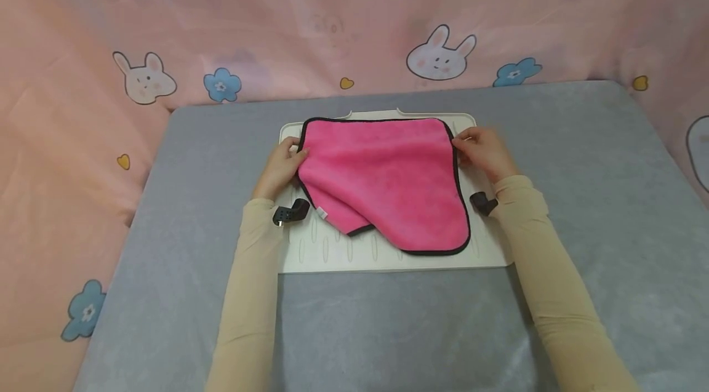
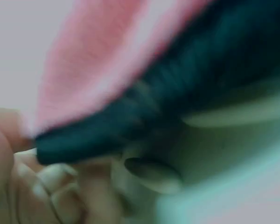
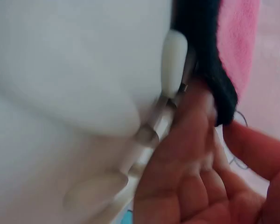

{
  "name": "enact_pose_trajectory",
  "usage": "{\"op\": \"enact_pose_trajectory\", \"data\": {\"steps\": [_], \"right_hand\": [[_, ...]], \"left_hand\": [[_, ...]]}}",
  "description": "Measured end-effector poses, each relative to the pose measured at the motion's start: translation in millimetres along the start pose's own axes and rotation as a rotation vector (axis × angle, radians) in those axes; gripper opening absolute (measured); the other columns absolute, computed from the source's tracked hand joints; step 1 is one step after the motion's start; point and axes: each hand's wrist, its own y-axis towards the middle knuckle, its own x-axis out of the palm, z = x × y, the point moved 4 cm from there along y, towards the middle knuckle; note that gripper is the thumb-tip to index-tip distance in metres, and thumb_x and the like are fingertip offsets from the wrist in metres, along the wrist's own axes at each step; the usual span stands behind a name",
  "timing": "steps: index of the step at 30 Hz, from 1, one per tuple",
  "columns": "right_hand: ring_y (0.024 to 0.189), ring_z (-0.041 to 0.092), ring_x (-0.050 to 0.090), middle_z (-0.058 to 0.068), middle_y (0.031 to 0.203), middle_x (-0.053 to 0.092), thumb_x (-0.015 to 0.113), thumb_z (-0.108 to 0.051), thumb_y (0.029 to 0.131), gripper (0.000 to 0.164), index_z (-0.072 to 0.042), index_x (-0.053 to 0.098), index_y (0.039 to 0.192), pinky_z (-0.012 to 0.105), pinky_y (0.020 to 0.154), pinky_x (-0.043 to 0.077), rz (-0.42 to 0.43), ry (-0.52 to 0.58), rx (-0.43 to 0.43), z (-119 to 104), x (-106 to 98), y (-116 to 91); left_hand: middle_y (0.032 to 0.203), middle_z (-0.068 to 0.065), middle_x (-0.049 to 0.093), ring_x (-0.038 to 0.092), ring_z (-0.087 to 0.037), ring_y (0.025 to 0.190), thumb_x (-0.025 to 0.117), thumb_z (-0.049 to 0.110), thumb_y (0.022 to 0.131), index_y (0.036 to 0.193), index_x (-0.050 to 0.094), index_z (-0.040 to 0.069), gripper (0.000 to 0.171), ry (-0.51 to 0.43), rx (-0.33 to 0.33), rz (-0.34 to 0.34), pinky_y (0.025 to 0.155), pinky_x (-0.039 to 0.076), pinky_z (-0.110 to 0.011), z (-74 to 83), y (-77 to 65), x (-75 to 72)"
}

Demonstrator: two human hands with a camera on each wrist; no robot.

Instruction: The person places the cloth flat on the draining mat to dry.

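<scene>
A pink cloth (image 1: 388, 176) with black edging is spread between both hands over a cream ribbed tray (image 1: 327, 256). Its lower left part is folded under, and a small white tag (image 1: 322, 213) shows at that edge. My left hand (image 1: 281, 167) pinches the cloth's left edge, thumb on top. On the opposite side my right hand (image 1: 484, 151) pinches the upper right edge between thumb and fingers. Both wrist views show the black edging (image 2: 98, 130) close up, held by fingertips, with the tray's raised ribs (image 3: 174, 63) beneath, partly blurred.
The tray lies on a grey cloth-covered table (image 1: 388, 330). Behind and to the sides hangs a pink curtain (image 1: 310, 29) printed with rabbits and blue flowers. Black wrist cameras (image 1: 292, 212) sit at both wrists, low over the tray.
</scene>
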Motion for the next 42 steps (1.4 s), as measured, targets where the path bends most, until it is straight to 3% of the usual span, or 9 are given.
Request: {"op": "enact_pose_trajectory", "data": {"steps": [4, 8, 12, 16, 23, 33, 42], "right_hand": [[0.061, 0.008, 0.055, -0.002, 0.07, 0.058, 0.054, -0.025, 0.096, 0.038, 0.011, 0.059, 0.107, 0.022, 0.057, 0.049, -0.092, -0.033, 0.037, 6, 2, -4], [0.06, 0.008, 0.057, -0.001, 0.07, 0.058, 0.053, -0.025, 0.097, 0.04, 0.013, 0.057, 0.105, 0.024, 0.059, 0.052, -0.21, 0.017, 0.023, 12, 1, -15], [0.061, 0.01, 0.059, 0.001, 0.072, 0.058, 0.052, -0.017, 0.097, 0.033, 0.014, 0.058, 0.104, 0.025, 0.062, 0.053, -0.318, 0.058, -0.033, 17, -2, -27], [0.064, 0.013, 0.06, 0.001, 0.072, 0.059, 0.056, -0.018, 0.096, 0.029, 0.01, 0.062, 0.099, 0.026, 0.064, 0.052, -0.354, 0.047, -0.035, 19, -4, -38], [0.062, 0.016, 0.058, 0.002, 0.063, 0.057, 0.065, -0.025, 0.09, 0.028, 0.002, 0.062, 0.085, 0.027, 0.062, 0.049, -0.408, -0.074, -0.006, 19, 3, -55], [0.058, 0.016, 0.056, 0.002, 0.057, 0.051, 0.064, -0.02, 0.09, 0.033, 0.002, 0.048, 0.071, 0.028, 0.058, 0.047, -0.47, -0.064, -0.013, 21, 8, -69], [0.058, 0.014, 0.057, 0.001, 0.059, 0.055, 0.063, -0.014, 0.091, 0.025, 0.005, 0.052, 0.078, 0.028, 0.058, 0.05, -0.469, -0.049, -0.002, 24, 5, -71]], "left_hand": [[0.084, -0.016, 0.064, 0.053, -0.006, 0.046, 0.049, 0.02, 0.098, 0.123, 0.047, -0.006, 0.035, 0.007, -0.067, -0.048, 0.049, 0.047, -0.021, -1.8, -12.5, 1.0], [0.072, -0.01, 0.064, 0.057, -0.008, 0.049, 0.05, 0.019, 0.097, 0.12, 0.048, -0.008, 0.035, -0.076, -0.093, -0.077, 0.051, 0.05, -0.022, -5.3, -30.1, 0.8], [0.07, -0.011, 0.068, 0.066, -0.012, 0.059, 0.052, 0.019, 0.097, 0.108, 0.05, -0.006, 0.027, -0.104, -0.117, -0.162, 0.056, 0.052, -0.024, -9.5, -48.4, 4.5], [0.078, -0.013, 0.07, 0.069, -0.014, 0.067, 0.055, 0.017, 0.096, 0.098, 0.052, -0.003, 0.021, -0.096, -0.115, -0.244, 0.06, 0.053, -0.024, -10.5, -61.7, 11.8], [0.079, -0.011, 0.07, 0.068, -0.014, 0.069, 0.059, 0.014, 0.093, 0.097, 0.055, -0.002, 0.017, -0.067, -0.14, -0.318, 0.061, 0.053, -0.025, -12.2, -71.0, 22.2], [0.07, -0.007, 0.067, 0.065, -0.014, 0.059, 0.059, 0.016, 0.093, 0.091, 0.058, -0.002, 0.018, -0.103, -0.141, -0.308, 0.055, 0.05, -0.024, -11.4, -77.8, 29.8], [0.063, -0.004, 0.063, 0.062, -0.013, 0.054, 0.054, 0.021, 0.097, 0.082, 0.061, -0.004, 0.03, -0.18, -0.102, -0.3, 0.052, 0.048, -0.023, -16.0, -79.9, 29.4]]}}
